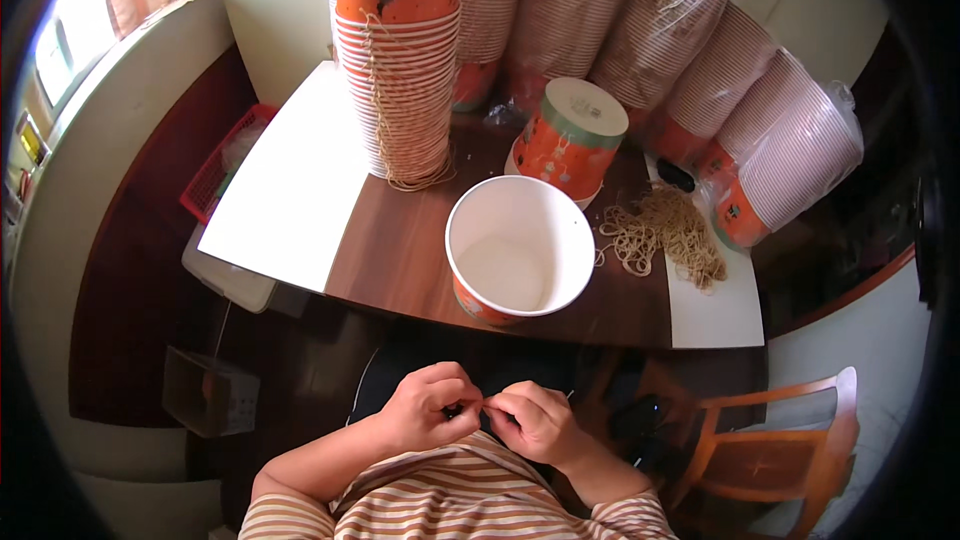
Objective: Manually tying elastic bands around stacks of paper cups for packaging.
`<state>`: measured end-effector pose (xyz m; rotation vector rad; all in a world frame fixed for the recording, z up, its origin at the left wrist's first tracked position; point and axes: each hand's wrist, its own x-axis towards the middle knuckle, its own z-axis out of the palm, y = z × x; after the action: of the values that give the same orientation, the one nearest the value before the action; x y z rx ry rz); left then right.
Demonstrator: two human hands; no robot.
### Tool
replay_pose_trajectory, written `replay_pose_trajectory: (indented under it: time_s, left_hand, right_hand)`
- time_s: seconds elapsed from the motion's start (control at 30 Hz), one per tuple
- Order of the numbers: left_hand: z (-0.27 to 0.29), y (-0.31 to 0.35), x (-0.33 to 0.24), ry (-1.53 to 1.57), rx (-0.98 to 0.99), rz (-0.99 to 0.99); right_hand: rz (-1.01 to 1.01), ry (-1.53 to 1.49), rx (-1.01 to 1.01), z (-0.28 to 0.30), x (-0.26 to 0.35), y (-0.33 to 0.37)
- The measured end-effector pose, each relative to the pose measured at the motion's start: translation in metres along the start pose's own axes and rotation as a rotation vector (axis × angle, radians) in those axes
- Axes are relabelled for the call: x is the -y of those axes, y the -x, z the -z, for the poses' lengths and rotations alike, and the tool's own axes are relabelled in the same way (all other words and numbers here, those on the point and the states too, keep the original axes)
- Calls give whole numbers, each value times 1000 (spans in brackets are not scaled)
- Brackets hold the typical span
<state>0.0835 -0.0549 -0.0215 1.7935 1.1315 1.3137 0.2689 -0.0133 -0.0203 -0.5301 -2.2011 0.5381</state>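
Observation:
My left hand (432,410) and my right hand (537,424) are in front of my striped shirt, below the table's near edge. Their fingertips are pinched and meet in the middle. Whatever they hold between them is too small to make out. Just beyond them an open paper bucket (520,285), white inside and orange outside, stands upright near the table edge. Behind it another orange paper bucket (570,155) with a green band sits upside down. To its right lies a tangled heap of tan string loops (665,235).
A tall stack of nested paper buckets (405,90), with tan strings hanging down its side, rises from the brown table (385,250). Several plastic-wrapped bucket stacks (665,30) line the back. A red basket (215,175) is at the left, a wooden chair (770,460) at the lower right.

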Motion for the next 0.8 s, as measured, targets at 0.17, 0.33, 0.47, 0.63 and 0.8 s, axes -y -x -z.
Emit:
replay_pose_trajectory:
  time_s: [0.17,0.33,0.47,0.63,0.8]
  left_hand:
    - [-12,-21,-12,-29,38,-81]
    - [-27,-56,-28,-156,208,-272]
    - [-35,-81,-40,-253,305,-383]
    - [-38,-81,-41,-369,321,-505]
    - [-23,-84,-48,-392,106,-444]
  right_hand:
    - [-37,-50,-40,22,-5,6]
    - [-188,-243,-89,50,-13,13]
    - [-271,-299,-130,68,-19,14]
    - [-362,-412,-12,85,-20,4]
    - [-235,-403,83,100,-29,-31]
